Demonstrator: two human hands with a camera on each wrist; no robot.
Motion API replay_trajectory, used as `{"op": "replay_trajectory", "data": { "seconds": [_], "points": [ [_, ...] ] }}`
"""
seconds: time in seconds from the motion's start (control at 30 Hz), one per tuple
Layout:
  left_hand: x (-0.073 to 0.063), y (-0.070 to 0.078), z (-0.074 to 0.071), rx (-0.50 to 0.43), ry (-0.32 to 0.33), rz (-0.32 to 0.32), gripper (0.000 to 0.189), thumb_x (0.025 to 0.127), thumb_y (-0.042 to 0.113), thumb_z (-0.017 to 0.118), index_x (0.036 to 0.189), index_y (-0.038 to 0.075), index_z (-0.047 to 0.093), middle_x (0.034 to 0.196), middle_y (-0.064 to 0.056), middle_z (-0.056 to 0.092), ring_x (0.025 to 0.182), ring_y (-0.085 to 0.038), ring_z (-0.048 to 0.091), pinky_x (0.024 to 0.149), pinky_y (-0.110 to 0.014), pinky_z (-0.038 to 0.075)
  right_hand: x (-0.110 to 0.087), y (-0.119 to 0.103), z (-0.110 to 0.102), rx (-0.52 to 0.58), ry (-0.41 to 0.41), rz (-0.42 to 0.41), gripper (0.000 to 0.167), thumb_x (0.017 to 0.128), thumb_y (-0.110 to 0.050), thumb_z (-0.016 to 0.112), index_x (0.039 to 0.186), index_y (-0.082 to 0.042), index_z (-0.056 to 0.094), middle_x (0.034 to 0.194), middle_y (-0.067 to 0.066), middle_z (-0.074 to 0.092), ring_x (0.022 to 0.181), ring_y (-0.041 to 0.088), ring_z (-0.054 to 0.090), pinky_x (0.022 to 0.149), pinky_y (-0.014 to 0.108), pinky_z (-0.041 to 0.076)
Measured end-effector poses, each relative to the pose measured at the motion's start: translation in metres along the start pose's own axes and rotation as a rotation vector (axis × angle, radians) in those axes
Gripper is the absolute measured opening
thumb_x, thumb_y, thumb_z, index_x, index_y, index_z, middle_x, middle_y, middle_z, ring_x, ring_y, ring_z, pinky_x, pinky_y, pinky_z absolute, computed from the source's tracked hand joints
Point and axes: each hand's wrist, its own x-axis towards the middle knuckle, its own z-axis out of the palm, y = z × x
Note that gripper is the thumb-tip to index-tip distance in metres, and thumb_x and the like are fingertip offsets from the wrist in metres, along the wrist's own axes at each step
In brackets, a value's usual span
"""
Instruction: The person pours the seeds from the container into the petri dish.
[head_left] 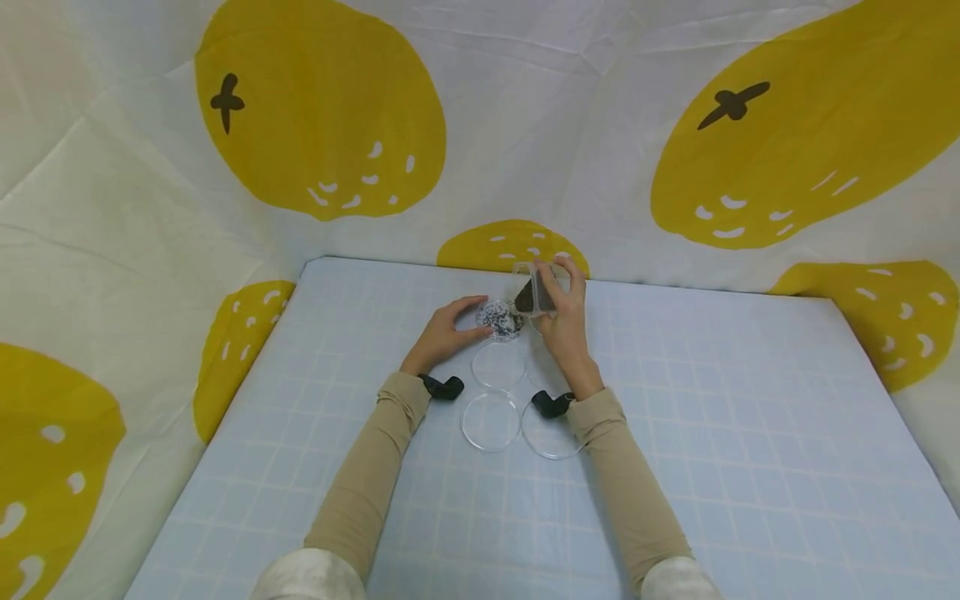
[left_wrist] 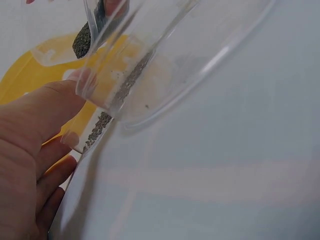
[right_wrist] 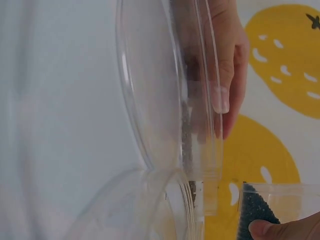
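Observation:
My left hand (head_left: 442,335) holds the left side of a clear round dish (head_left: 499,320) at the far middle of the table, thumb and fingers spread around its rim. Dark granules are scattered over the dish's bottom; the left wrist view shows them as a thin layer (left_wrist: 131,80). Above the dish's right edge, my right hand (head_left: 564,321) grips a clear square-sided container (head_left: 521,268), tipped toward the dish. A mass of dark granules (right_wrist: 256,210) lies slanted inside that container.
Nearer to me lie several more clear round dishes, among them a middle one (head_left: 498,367), a front left one (head_left: 491,422) and a front right one (head_left: 551,456). A pale checked cloth covers the table (head_left: 750,433). Behind it hangs a fruit-patterned curtain (head_left: 540,150).

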Motion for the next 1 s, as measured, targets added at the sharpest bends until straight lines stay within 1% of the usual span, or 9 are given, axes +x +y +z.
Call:
{"op": "replay_trajectory", "data": {
  "seconds": [0.13,0.3,0.43,0.6,0.87,1.0],
  "points": [
    [0.0002,-0.001,0.0006,0.007,0.002,-0.009,0.063,0.088,0.041,0.075,0.144,0.021,0.053,0.147,0.004,0.051,0.141,-0.018,0.038,0.119,-0.037,0.027,-0.0001,-0.001,-0.0001,-0.001,0.007,0.013,0.09,0.062,0.032,0.049,0.141,-0.011,0.057,0.144,0.027,0.036,0.139,0.034,0.031,0.102,0.051,0.039],
    [0.0003,-0.0013,0.0008,0.012,0.003,-0.01,0.065,0.088,0.043,0.075,0.144,0.021,0.053,0.147,0.003,0.051,0.141,-0.019,0.038,0.119,-0.039,0.027,0.0001,-0.0031,-0.0007,0.004,0.017,0.019,0.087,0.063,0.032,0.049,0.139,-0.009,0.058,0.145,0.024,0.037,0.138,0.036,0.032,0.099,0.055,0.04],
    [0.0005,-0.002,0.0009,0.014,0.001,-0.01,0.065,0.088,0.044,0.075,0.144,0.02,0.053,0.147,0.004,0.051,0.141,-0.018,0.038,0.118,-0.039,0.028,0.0,-0.003,-0.0014,-0.005,0.011,0.016,0.087,0.063,0.032,0.049,0.14,-0.01,0.058,0.145,0.022,0.037,0.139,0.035,0.031,0.099,0.058,0.04],
    [0.0012,-0.0038,0.0006,0.014,0.001,-0.002,0.065,0.088,0.043,0.075,0.144,0.02,0.053,0.147,0.005,0.051,0.141,-0.017,0.038,0.118,-0.038,0.028,0.0004,-0.002,-0.0006,-0.009,0.003,0.003,0.086,0.066,0.032,0.051,0.141,-0.01,0.057,0.145,0.025,0.036,0.139,0.036,0.031,0.099,0.061,0.04],
    [0.0007,-0.005,0.0011,-0.007,0.0,-0.003,0.064,0.088,0.041,0.075,0.145,0.02,0.053,0.147,0.004,0.051,0.141,-0.017,0.037,0.118,-0.039,0.027,0.0015,0.0006,0.0009,-0.021,0.005,0.01,0.082,0.068,0.031,0.052,0.14,-0.008,0.058,0.143,0.028,0.037,0.139,0.035,0.031,0.104,0.054,0.039],
    [0.0007,-0.0046,0.0009,-0.005,0.0,0.002,0.064,0.088,0.04,0.075,0.145,0.02,0.053,0.147,0.005,0.051,0.141,-0.017,0.038,0.119,-0.039,0.027,0.0025,0.0011,0.0016,-0.017,0.008,0.006,0.079,0.069,0.031,0.052,0.139,-0.006,0.058,0.142,0.028,0.036,0.138,0.037,0.032,0.1,0.059,0.041]
  ]
}}
